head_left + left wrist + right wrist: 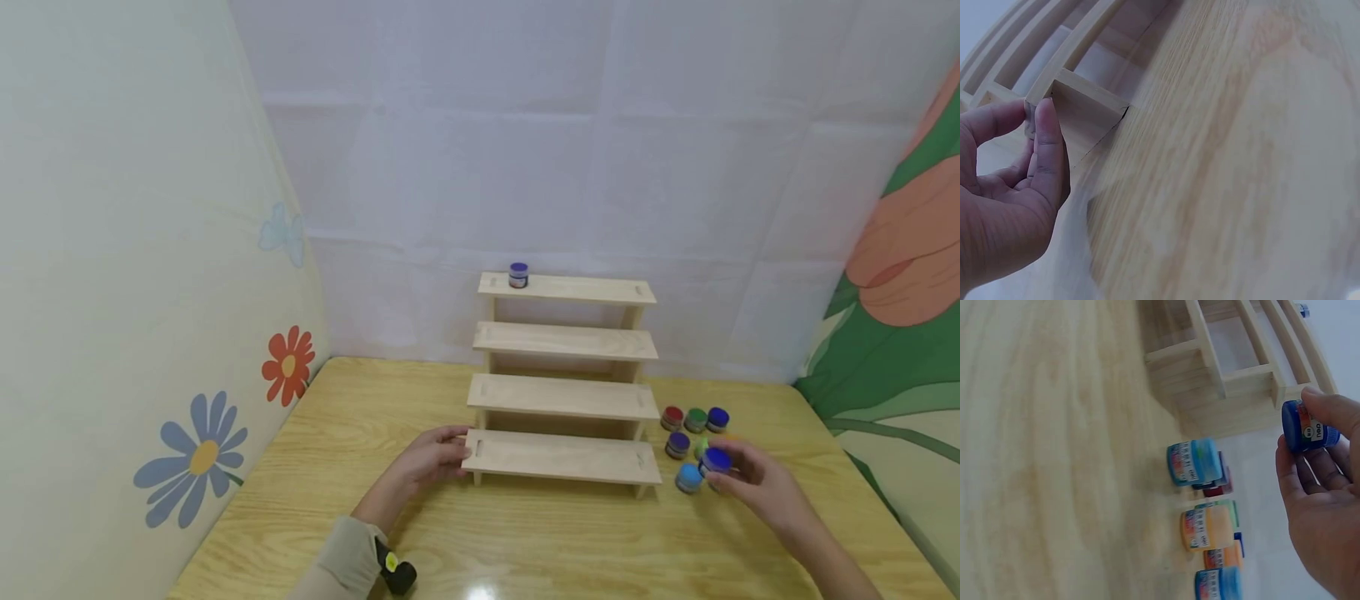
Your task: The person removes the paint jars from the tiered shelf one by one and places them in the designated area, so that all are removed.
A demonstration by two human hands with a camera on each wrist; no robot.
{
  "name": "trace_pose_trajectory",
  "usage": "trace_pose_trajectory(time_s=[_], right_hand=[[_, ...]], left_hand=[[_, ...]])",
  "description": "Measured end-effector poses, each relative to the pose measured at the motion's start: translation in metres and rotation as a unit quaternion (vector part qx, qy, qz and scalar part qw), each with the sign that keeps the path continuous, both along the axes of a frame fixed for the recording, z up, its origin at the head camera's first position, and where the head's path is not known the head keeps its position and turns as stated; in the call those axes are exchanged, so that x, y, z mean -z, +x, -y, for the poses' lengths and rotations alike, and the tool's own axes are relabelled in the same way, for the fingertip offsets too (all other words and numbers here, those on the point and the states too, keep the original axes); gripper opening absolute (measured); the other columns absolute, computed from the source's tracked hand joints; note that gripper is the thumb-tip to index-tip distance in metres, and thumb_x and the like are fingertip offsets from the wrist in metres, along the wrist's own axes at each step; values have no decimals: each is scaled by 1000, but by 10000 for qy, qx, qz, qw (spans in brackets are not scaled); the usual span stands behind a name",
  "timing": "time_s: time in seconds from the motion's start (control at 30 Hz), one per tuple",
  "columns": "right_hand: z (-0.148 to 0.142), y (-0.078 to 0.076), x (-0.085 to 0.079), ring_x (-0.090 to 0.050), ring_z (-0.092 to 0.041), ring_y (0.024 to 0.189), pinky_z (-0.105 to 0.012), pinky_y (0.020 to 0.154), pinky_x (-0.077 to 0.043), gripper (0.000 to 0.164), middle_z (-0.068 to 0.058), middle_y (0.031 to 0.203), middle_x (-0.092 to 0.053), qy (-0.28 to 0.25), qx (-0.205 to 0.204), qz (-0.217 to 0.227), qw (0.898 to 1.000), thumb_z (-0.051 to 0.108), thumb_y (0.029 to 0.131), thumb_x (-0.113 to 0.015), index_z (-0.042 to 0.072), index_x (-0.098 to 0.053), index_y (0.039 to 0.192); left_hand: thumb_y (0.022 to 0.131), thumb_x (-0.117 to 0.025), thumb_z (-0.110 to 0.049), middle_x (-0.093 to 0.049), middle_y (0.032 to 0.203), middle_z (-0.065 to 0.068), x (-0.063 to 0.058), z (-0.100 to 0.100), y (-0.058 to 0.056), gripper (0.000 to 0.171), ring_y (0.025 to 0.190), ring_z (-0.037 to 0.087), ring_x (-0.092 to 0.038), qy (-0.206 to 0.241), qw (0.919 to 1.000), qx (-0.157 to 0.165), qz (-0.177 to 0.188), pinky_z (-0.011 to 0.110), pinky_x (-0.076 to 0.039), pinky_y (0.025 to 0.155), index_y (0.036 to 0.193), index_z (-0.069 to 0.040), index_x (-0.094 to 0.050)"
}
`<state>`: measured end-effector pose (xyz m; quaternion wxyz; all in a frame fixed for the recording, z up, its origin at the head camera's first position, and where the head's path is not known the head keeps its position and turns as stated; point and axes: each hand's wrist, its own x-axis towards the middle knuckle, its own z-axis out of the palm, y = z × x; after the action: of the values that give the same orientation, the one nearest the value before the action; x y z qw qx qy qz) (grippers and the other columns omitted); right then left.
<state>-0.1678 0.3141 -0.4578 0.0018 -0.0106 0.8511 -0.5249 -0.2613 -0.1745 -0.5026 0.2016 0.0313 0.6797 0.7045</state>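
Note:
A stepped wooden shelf [564, 456] stands on the table. My left hand [431, 457] pinches the left end of its lowest board; in the left wrist view thumb and fingers [1049, 147] meet at that board's corner. My right hand [761, 487] holds a small dark blue paint jar [715, 461], gripped between thumb and fingers above the table in the right wrist view [1311, 427]. Below and beside it stand other paint jars: light blue [688, 478], purple-blue [677, 445], red [672, 418], green [696, 420] and dark blue [717, 419]. Another purple-blue jar [518, 276] sits on the top board, toward its left end.
The wood-grain table [300, 508] runs up to a white cloth backdrop [450, 183]. Printed floral panels flank it: a pale one [150, 250] on the left and a green and pink one [900, 333] on the right. A black strap [393, 571] circles my left wrist.

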Motion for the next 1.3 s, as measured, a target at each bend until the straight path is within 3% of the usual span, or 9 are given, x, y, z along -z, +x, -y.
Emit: trace_pose_trajectory(time_s=[0.23, 0.47, 0.57, 0.83, 1.13, 1.3], right_hand=[[-2, 5, 14, -55, 9, 102, -18, 85, -54, 58, -24, 137, -55, 227, 77, 168, 9996, 22, 94, -74, -4, -52, 140], [-4, 7, 25, -56, -32, 127, -26, 92, -55, 58, -24, 141, -52, 387, 25, 427, 9983, 21, 92, -76, -4, -53, 139], [-4, 7, 31, -53, -39, 129, -32, 95, -55, 57, -23, 139, -55, 414, -15, 602, 9973, 21, 92, -76, -3, -54, 139], [-2, 8, 43, -55, -43, 127, -48, 100, -52, 54, -22, 132, -61, 763, -51, 734, 9944, 21, 88, -79, -3, -59, 132], [2, 10, 46, -56, -44, 124, -48, 97, -53, 49, -33, 144, -47, 893, -172, 694, 9934, 19, 88, -79, -1, -61, 129], [5, 10, 50, -61, -37, 117, -48, 95, -54, 49, -24, 133, -57, 810, -100, 829, 9932, 19, 85, -82, 1, -62, 126]], left_hand=[[94, -62, -2, -63, 113, 11, -2, 1, -1, 60, 87, 15, -66, 46, 10000, 11, 54, 26, -57, 70, 148, 10, -38], [94, -62, -1, -63, 111, 11, -3, 0, -2, 60, 87, 15, -66, 104, 9999, 41, 102, 26, -57, 70, 147, 11, -39], [94, -62, -1, -63, 111, 10, -3, 0, -2, 60, 86, 15, -66, 120, 9998, 58, 115, 25, -57, 70, 148, 11, -38], [94, -63, -2, -62, 112, 10, -3, 2, -1, 62, 87, 15, -66, 135, 9998, 152, 82, 26, -58, 71, 148, 11, -37], [94, -63, -2, -63, 115, 11, -2, 2, -1, 62, 90, 15, -66, 120, 9997, 179, 84, 27, -58, 73, 149, 11, -37], [94, -63, -2, -63, 118, 12, -2, 2, 0, 62, 91, 16, -66, 96, 9998, 165, 76, 28, -58, 73, 149, 11, -37]])
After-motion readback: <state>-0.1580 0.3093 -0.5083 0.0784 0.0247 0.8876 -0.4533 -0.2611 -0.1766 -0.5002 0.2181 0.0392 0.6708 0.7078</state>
